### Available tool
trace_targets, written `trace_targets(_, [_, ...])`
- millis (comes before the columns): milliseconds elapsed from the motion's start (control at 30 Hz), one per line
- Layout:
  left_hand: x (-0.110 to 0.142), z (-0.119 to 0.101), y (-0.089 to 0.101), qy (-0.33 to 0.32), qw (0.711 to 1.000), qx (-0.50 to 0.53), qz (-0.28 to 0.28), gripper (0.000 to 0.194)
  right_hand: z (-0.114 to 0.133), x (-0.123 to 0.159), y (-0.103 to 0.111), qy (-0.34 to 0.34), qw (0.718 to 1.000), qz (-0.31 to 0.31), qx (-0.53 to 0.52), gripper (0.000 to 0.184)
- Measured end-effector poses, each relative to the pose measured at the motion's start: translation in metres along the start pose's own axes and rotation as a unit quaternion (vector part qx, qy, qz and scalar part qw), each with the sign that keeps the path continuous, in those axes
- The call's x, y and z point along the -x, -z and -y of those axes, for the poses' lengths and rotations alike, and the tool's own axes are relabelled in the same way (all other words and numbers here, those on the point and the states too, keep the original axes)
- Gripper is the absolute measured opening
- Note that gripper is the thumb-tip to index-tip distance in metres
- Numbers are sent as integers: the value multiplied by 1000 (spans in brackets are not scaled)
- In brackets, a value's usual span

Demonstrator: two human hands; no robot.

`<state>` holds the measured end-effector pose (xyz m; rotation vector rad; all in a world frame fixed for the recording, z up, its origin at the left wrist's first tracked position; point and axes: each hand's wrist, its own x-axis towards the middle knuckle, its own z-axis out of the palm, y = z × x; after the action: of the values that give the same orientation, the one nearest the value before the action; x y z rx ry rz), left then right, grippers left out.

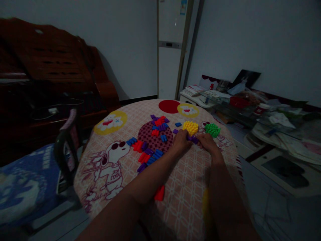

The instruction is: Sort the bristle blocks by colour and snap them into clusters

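Note:
My left hand (181,142) and my right hand (207,141) meet at the far side of a round table, both pinched on a small purple toy block (192,138) held between them. Just beyond the hands lie a yellow studded block cluster (190,127) and a green studded block cluster (212,129). A scatter of several red, blue and purple blocks (150,147) lies left of my left hand. One red block (159,193) sits close to me beside my left forearm.
The table wears a pink checked cartoon cloth (117,157). A dark chair (66,147) stands at its left edge, with a wooden sofa (50,77) behind. A cluttered low glass table (240,100) stands to the right, and a tall white appliance (170,50) stands at the back.

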<state>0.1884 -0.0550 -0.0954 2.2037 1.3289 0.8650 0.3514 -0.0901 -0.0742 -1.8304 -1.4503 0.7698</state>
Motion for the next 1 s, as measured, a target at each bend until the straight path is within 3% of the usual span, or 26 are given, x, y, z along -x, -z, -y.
trace_targets(100, [3,0,5,-16,1000,-18,-7,26,-1,0,-1,7,1000,0,-2,42])
trace_targets(300, [0,0,-2,-89,995,3,33,39,2,2,0,8,1000,-3,3,39])
trace_targets(433, [-3,0,-8,-61,996,57,37,50,0,0,1,16,1000,0,10,40])
trace_targets(567, [-2,-2,-9,-31,996,74,32,46,-1,0,1,25,999,2,20,41])
trace_targets(767, [-6,4,-14,-67,996,58,10,38,-1,0,0,33,999,0,12,43])
trace_targets(1000, [-10,5,-16,-90,995,31,22,33,-3,-1,1,40,999,10,4,40])
